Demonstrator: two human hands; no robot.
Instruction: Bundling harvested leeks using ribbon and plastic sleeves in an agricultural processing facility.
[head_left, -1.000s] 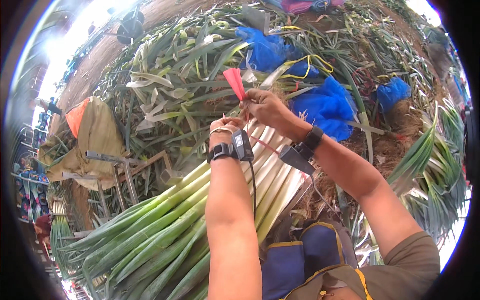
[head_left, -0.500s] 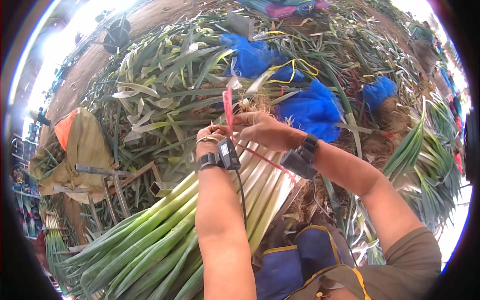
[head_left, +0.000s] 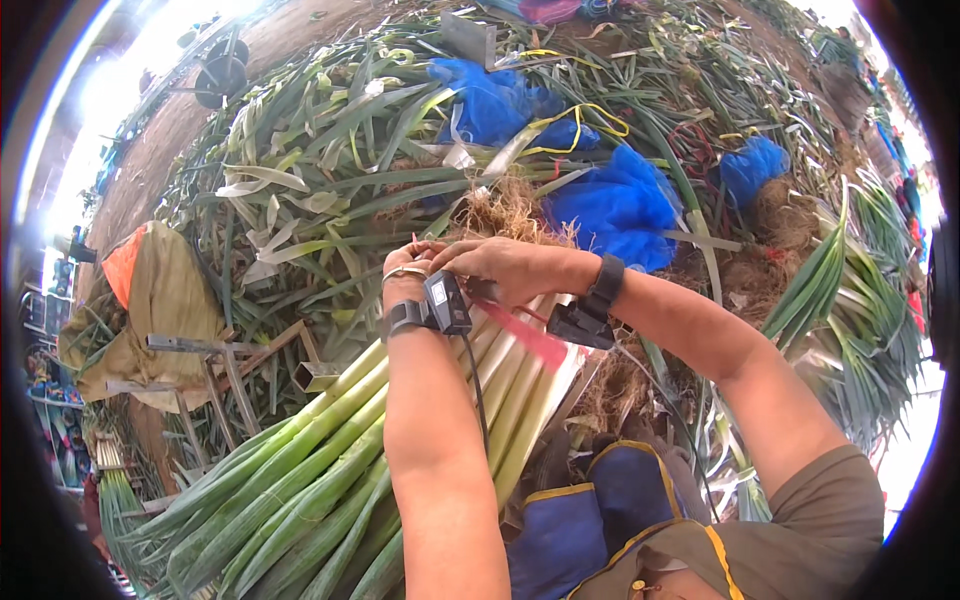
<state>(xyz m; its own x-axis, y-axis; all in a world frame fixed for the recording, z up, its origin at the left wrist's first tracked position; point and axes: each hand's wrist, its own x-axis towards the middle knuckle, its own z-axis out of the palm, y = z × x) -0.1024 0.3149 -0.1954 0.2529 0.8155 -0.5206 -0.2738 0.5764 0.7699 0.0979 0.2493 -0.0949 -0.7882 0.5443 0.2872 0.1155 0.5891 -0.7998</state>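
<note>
A large bundle of leeks (head_left: 330, 450) lies slantwise before me, green leaves toward the lower left and white stalks toward my hands. A pink plastic strip (head_left: 535, 342) trails over the white stalks from beneath my right hand, its loose end blurred. My left hand (head_left: 408, 266) is closed at the far side of the bundle, with a small pink tip sticking up at its fingers. Against it my right hand (head_left: 512, 270) is closed too, its fingertips meeting the left ones. The knot or crossing between the fingers is hidden.
A metal frame (head_left: 232, 385) stands left of the bundle beside a tan sack (head_left: 180, 310). Leek leaves (head_left: 300, 190) cover the ground beyond. Blue netting (head_left: 620, 205) lies behind my right hand, and more leeks (head_left: 835, 290) lie at the right.
The pink strip stood upright above my hands and now lies down across the stalks to the right. My right hand has turned lower, close against the left.
</note>
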